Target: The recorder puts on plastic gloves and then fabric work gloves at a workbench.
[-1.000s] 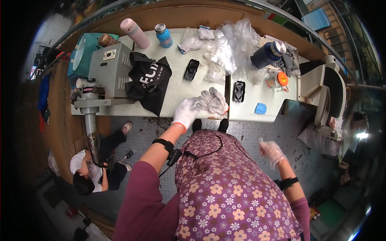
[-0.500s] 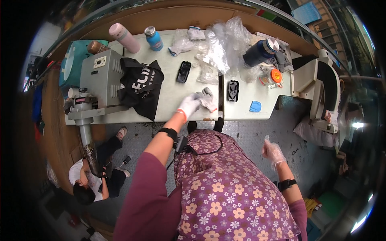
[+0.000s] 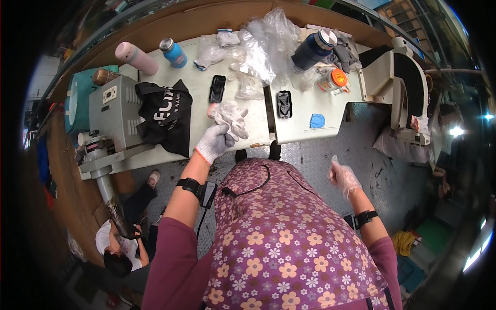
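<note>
While the left hand (image 3: pixel 214 140) grips a crumpled glove (image 3: pixel 231 116) on the tabletop (image 3: pixel 196 90), the right hand (image 3: pixel 342 175) hangs open.

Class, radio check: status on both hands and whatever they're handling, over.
Left hand, gloved, gripping crumpled clear glove on white table. Right hand off the table, holding nothing. Black tray beyond the glove, apart.

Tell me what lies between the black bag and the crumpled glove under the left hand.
In the head view, only bare table separates the black bag from the crumpled glove.

White workbench (image 3: pixel 297 129) carries black bag (image 3: pixel 164 116); plastic bags (image 3: pixel 266 44); bottles (image 3: pixel 137 58).
</note>
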`<state>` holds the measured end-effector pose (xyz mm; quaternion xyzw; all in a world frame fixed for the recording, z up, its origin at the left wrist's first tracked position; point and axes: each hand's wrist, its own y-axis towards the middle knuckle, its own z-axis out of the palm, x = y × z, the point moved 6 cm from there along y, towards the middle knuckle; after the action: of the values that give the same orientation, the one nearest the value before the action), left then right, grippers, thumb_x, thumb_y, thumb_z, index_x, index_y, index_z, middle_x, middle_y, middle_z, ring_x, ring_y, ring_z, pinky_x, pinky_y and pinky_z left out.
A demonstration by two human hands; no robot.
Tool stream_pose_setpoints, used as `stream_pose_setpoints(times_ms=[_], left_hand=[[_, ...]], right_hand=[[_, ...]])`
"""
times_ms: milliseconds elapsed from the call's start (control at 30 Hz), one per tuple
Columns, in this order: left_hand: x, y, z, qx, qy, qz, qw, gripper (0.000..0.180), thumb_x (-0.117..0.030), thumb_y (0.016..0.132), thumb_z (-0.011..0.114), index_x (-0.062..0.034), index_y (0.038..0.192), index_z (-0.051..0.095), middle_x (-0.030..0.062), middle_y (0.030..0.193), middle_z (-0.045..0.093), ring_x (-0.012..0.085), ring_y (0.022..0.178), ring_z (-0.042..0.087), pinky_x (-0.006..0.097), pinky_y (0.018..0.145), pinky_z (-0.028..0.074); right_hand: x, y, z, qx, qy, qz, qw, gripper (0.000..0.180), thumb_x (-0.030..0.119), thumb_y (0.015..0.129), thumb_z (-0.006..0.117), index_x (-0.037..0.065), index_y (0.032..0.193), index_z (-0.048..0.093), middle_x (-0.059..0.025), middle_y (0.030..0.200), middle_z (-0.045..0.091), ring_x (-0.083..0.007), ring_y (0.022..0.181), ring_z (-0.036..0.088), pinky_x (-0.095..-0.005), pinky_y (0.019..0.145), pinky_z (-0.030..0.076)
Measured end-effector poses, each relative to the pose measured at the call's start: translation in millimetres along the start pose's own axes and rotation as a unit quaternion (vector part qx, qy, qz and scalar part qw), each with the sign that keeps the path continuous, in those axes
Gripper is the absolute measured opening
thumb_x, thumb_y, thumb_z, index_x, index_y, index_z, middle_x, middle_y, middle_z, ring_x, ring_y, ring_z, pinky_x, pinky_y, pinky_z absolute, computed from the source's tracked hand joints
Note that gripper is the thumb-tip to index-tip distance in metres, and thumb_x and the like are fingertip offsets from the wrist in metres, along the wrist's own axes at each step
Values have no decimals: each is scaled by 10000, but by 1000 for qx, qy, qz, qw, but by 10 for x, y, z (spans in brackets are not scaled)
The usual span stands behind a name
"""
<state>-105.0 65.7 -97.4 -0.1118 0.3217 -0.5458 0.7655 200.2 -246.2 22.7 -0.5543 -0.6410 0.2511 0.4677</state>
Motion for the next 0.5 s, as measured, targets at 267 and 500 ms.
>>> stream_pose_setpoints(times_ms=[267, 500], left_hand=[[-300, -49, 142, -122, 491, 157, 848, 276, -47, 922, 480, -15, 1168, 601, 145, 927, 681, 242, 751, 648, 390, 693, 512], [-201, -56, 216, -154, 885, 99, 428, 489, -66, 814, 560, -77, 1303, 565, 212, 1289, 573, 402, 1107, 610, 504, 925, 511]], right_hand=[[-149, 33, 73, 17, 58, -6, 998, 592, 470, 1069, 410, 87, 634, 534, -29, 600, 485, -163, 581, 442, -313, 599, 351], [-359, -31, 71, -3, 88, 31, 996, 560, 443, 1072, 415, 97, 644, 516, -20, 621, 484, -155, 581, 426, -306, 595, 343]])
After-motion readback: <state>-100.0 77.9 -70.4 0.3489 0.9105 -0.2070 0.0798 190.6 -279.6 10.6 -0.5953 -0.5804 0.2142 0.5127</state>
